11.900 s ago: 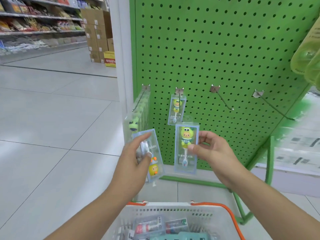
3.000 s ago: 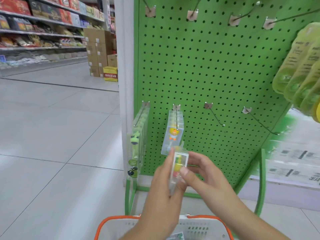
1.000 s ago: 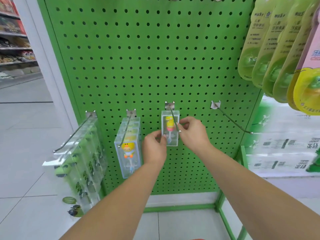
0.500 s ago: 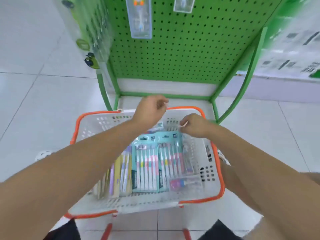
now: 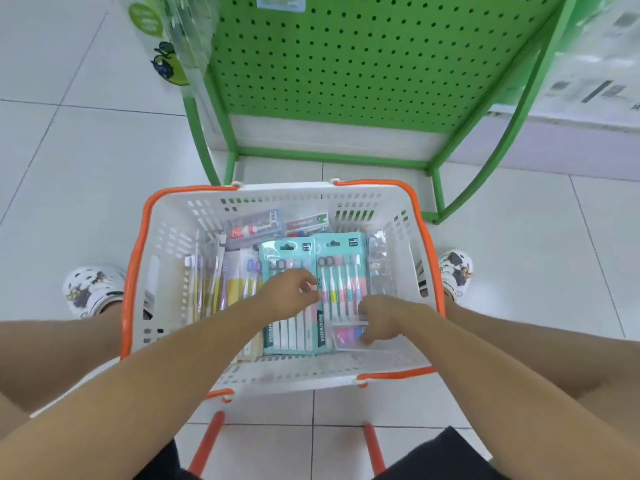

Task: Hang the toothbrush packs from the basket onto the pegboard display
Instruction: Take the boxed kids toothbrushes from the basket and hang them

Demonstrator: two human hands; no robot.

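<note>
Both of my hands are down inside the basket (image 5: 162, 258). My right hand (image 5: 384, 318) has its fingers curled onto a small clear pack (image 5: 348, 337) with pink and blue contents, lying near the basket's near edge toward its right corner. Whether the pack is fully pinched or only touched, I cannot tell. My left hand (image 5: 289, 294) hovers loosely curled over the left teal multipack (image 5: 287, 251) and appears to hold nothing.

The small pack lies flat, its long axis running roughly parallel to the near edge. The teal multipacks run near edge to far edge, hang holes toward the pegboard (image 5: 363, 57).

Risks, as I judge them:
- The clear pack is slick; a shallow pinch could let it slip back among the packs.
- It rests on the right teal multipack (image 5: 341, 265); lifting carelessly could drag that pack along.
- The hang hole is not visible, so the pack may need turning before hanging.
</note>
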